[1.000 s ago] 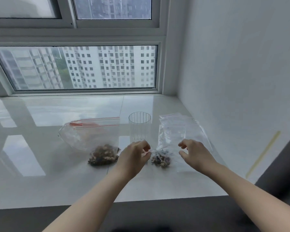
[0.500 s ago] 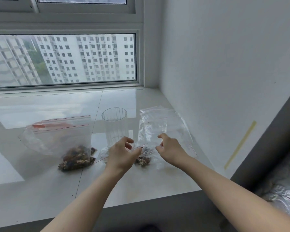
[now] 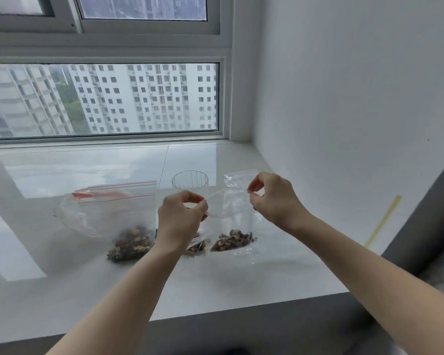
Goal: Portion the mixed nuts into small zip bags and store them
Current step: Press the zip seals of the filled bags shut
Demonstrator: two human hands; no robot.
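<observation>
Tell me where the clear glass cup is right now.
In the head view the clear glass cup stands on the white sill, mid-frame, behind the left hand, between the large zip bag and the small zip bag.

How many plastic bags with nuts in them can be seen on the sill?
3. The large red-striped bag lies at left; a small bag is held up by both hands; another lies partly hidden behind the left wrist. More may be hidden.
</observation>
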